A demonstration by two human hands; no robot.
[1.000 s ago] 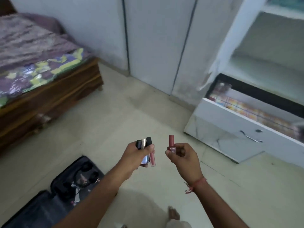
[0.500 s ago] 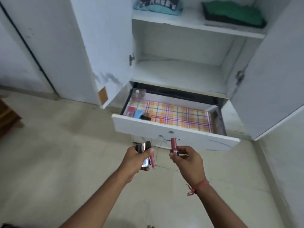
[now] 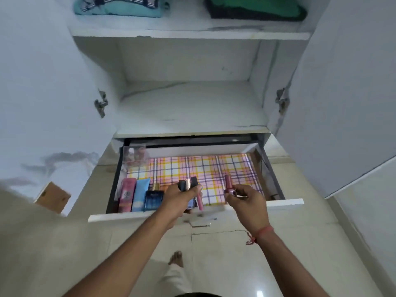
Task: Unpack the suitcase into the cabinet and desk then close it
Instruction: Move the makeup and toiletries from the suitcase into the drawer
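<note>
Head cam, only view rn: left hand (image 3: 181, 197) at frame centre w/ fingers curled round a bunch of small cosmetic tubes (image 3: 189, 186), a pink one poking out below. Right hand (image 3: 246, 197) just beside it, fingers pinching a dark pink bottle (image 3: 229, 185) upright. Both sit over the front edge of the open drawer (image 3: 285, 203), which has a checked liner (image 3: 210, 168). Lower left of the drawer already has a pink tube (image 3: 127, 194), blue tube (image 3: 140, 195) and a dark blue box (image 3: 153, 200) lined up; clear pouch (image 3: 135, 154) at the back left corner. Folded clothes (image 3: 120, 6) on the top shelf, upper part of frame. Suitcase not in shot. Imo best way: lower each hand right down to the liner before letting go, set stuff next to that row, bottle flat or it'll prob tip, and don't dump the bunch or they'll roll everywhere.
</note>
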